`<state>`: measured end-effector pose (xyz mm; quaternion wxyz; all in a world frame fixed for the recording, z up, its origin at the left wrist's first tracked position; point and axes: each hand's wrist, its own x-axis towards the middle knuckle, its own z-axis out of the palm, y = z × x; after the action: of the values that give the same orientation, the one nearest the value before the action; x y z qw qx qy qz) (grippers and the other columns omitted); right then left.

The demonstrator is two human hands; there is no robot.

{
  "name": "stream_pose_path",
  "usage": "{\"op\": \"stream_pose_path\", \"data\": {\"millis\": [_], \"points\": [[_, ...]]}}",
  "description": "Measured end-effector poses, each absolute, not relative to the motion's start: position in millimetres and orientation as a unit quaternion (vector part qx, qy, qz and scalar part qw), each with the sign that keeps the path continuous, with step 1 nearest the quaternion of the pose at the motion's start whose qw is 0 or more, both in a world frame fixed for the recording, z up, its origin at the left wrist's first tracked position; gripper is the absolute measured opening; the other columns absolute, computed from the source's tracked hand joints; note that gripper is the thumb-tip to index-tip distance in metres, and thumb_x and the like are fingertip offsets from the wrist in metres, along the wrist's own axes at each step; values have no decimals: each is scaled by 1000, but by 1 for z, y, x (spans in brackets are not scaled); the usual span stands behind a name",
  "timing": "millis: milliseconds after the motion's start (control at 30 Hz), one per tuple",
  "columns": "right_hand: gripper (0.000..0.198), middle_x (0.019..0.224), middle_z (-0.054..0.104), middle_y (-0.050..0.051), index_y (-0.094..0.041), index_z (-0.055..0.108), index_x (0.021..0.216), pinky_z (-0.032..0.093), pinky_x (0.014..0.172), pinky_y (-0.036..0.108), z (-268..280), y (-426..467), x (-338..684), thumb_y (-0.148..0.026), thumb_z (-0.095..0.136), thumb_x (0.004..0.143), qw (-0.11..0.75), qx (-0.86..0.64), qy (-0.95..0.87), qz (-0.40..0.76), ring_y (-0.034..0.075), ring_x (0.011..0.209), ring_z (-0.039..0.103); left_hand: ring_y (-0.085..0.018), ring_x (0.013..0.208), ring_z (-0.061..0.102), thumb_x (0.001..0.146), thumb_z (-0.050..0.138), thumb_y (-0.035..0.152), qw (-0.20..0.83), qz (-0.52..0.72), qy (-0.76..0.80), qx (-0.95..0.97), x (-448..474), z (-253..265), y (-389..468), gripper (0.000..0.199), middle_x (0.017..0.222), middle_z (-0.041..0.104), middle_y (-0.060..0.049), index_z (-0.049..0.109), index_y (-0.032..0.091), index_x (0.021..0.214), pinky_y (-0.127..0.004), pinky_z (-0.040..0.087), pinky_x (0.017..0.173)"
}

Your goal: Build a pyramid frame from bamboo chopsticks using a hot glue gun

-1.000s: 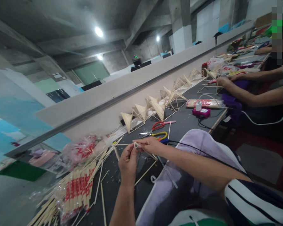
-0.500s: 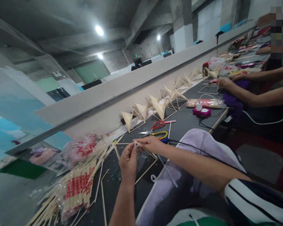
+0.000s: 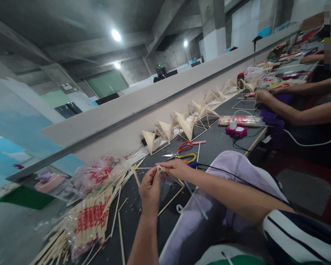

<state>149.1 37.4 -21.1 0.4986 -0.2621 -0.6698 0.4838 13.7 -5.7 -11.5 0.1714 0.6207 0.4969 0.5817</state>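
Note:
My left hand (image 3: 151, 186) is closed, its thumb and forefinger pinching a small whitish piece (image 3: 159, 168), too small to name. From the right, my right hand (image 3: 178, 170) meets it with fingers closed at the same piece. Below and around both hands lies a frame of thin wooden sticks (image 3: 169, 201), partly hidden by them. Just beyond my right hand are scissors with a yellow handle (image 3: 191, 158) and a red handle (image 3: 185, 146). A translucent bluish rod (image 3: 197, 202) slants down over my lap beside the right forearm.
Stick models (image 3: 184, 125) with fanned sides line the low partition. Loose sticks and a red-marked stick packet (image 3: 89, 217) lie at left, beside a plastic bag (image 3: 99, 173). A purple power block (image 3: 236, 131) sits near the edge. A co-worker's arm (image 3: 298, 106) reaches in at right.
My hands stay practically where they were, still pinched together. At the far right, the co-worker's hands and arms have shifted slightly.

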Motion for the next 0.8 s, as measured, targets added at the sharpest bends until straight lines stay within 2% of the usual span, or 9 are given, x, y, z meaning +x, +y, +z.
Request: {"op": "stream_pose_path", "data": {"millis": [667,800], "points": [[42,82,66,1,-16,59,115,45,64,24,-22,38,150,-32,52,77,495,-258,-676,481,10,65,54,-19,86,61,71,61,39,186,580,501,615,13,-12,-6,34,94,66,-7,64,18,99,-31,48,77],[41,78,66,1,-16,58,116,44,63,23,-25,40,149,-29,51,78,492,-266,-681,473,10,63,54,-19,86,61,72,61,39,195,575,503,616,13,-12,-6,34,94,66,-7,63,19,99,-31,48,78]]}}
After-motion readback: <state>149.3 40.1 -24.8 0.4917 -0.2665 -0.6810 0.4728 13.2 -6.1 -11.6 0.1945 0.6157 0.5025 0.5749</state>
